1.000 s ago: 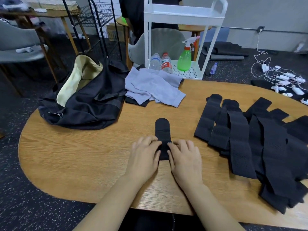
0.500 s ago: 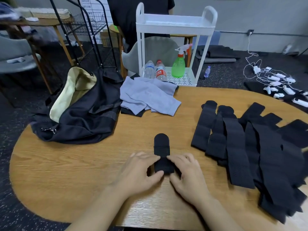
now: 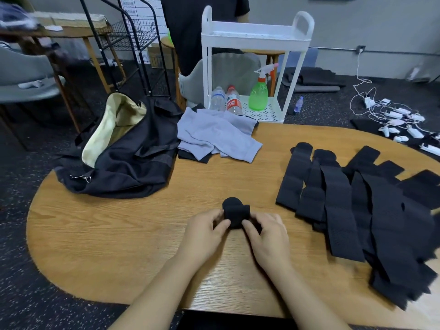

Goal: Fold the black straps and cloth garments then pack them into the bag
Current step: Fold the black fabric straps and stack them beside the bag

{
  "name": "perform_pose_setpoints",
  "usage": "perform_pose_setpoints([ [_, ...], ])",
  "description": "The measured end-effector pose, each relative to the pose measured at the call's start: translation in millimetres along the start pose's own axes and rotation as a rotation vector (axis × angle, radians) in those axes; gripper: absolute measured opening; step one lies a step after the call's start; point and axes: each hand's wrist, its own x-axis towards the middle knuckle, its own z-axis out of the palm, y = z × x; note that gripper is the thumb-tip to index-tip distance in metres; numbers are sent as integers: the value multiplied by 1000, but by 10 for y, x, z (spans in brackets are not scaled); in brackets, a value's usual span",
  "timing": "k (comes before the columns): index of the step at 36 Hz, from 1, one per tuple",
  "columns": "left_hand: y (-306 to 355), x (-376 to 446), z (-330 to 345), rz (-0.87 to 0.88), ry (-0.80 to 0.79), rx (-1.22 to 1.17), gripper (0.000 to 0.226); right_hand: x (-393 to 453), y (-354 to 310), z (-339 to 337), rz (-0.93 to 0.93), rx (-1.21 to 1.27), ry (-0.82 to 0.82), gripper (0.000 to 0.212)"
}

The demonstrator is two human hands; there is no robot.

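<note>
A black strap point(image 3: 235, 211), rolled into a short thick bundle, lies at the middle of the wooden table point(image 3: 119, 234). My left hand point(image 3: 204, 234) grips its left side and my right hand point(image 3: 266, 236) grips its right side, thumbs on top. Only the rounded far end of the strap lies flat on the table. Several unfolded black straps point(image 3: 357, 210) overlap in a heap at the right. A pile of grey cloth garments point(image 3: 219, 136) lies at the table's far edge. An open black bag point(image 3: 123, 158) with a cream lining sits at the far left.
A white cart point(image 3: 254, 39) with bottles and a green spray bottle point(image 3: 258, 96) stands behind the table. A person in black stands behind it. Chargers and cables point(image 3: 395, 117) lie on the floor at the right. A grey chair and wire rack stand at the left.
Both hands have rolled the strap away from me, so the flat length shown earlier has shortened to a thick bundle with only the rounded tip left flat.
</note>
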Motion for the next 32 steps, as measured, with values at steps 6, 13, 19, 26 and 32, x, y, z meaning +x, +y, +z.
perform_pose_setpoints([
  [6, 15, 116, 9, -40, 34, 18, 19, 78, -18, 59, 40, -31, 16, 16],
  [13, 74, 292, 8, -129, 22, 107, 29, 227, -48, 113, 124, -122, -15, 22],
  [19, 112, 401, -7, -157, -7, 127, 28, 276, -45, 156, 169, -153, 19, 23],
  [26, 71, 427, -2, -165, 10, 115, 20, 225, -49, 184, 137, -136, 85, 32],
  [32, 77, 346, 41, -42, 120, 230, 16, 199, -22, 255, -73, -356, 147, 28],
])
